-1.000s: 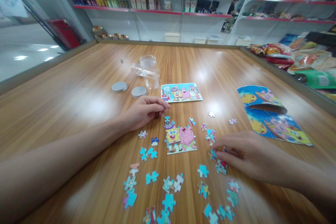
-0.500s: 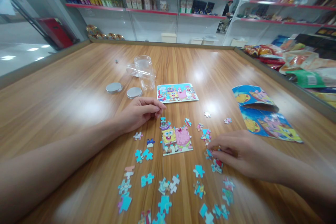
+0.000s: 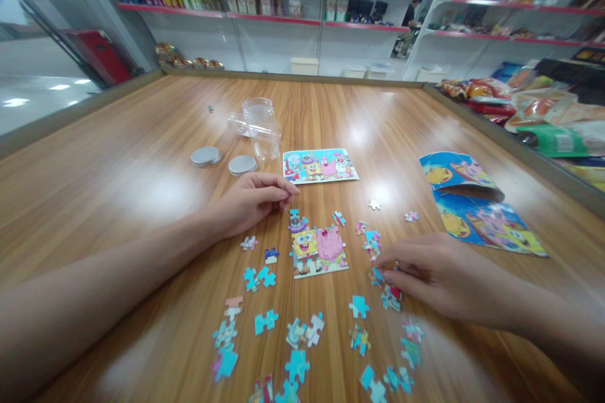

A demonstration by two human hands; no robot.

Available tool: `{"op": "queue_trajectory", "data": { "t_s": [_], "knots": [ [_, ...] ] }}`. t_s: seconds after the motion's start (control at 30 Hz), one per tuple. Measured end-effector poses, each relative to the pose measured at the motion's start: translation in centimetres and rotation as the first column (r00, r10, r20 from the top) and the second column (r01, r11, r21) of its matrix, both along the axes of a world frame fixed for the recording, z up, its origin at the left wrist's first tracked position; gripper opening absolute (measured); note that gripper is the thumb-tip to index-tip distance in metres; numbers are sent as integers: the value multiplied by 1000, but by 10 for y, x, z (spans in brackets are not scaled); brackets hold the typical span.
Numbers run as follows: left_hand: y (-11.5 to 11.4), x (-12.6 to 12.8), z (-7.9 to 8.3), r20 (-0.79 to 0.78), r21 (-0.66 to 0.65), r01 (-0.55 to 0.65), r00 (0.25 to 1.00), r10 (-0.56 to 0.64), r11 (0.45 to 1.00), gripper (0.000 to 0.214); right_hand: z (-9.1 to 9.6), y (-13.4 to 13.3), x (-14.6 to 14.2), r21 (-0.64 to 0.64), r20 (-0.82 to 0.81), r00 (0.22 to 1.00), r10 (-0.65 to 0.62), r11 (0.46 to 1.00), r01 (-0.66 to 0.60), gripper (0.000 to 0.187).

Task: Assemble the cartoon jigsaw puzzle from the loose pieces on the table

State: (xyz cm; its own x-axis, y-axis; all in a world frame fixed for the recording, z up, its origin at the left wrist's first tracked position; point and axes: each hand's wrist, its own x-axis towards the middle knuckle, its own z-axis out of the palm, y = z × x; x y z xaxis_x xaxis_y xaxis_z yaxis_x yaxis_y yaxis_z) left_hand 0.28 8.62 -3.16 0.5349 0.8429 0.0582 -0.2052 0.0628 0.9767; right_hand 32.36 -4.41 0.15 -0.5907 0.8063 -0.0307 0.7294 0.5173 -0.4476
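A partly joined jigsaw puzzle [image 3: 319, 250] lies mid-table, showing a yellow square figure and a pink one. My left hand [image 3: 258, 198] rests just beyond its upper left corner, thumb and fingers closed together; whatever they may hold is hidden. Right of the puzzle, my right hand [image 3: 425, 274] pinches a puzzle piece [image 3: 377, 276] low among other loose pieces. A red and teal piece [image 3: 392, 297] lies just under its thumb. Behind the puzzle is the picture card [image 3: 320, 165], near the left fingertips. Several blue pieces [image 3: 297, 365] are scattered closer to me.
Clear plastic tubes [image 3: 261, 129] and silver lids [image 3: 242, 165] stand at the back left. A curled blue printed sheet [image 3: 486, 214] lies on the right. Snack bags [image 3: 543, 113] sit beyond the table's right rim [image 3: 510, 151]. Shelves [image 3: 274, 17] line the back, with a person far off.
The right fingers have shifted slightly among the loose pieces, and an orange-brown patch between them shows less. My left hand keeps its place. The view has tilted a little.
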Motion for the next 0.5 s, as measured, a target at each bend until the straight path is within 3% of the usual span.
{"op": "queue_trajectory", "data": {
  "t_s": [0.5],
  "knots": [
    [-1,-1,0,-31,-5,-2,1000,2,1000,12,-1,0,1,1,33,999,-26,1000,26,16]
  ]
}}
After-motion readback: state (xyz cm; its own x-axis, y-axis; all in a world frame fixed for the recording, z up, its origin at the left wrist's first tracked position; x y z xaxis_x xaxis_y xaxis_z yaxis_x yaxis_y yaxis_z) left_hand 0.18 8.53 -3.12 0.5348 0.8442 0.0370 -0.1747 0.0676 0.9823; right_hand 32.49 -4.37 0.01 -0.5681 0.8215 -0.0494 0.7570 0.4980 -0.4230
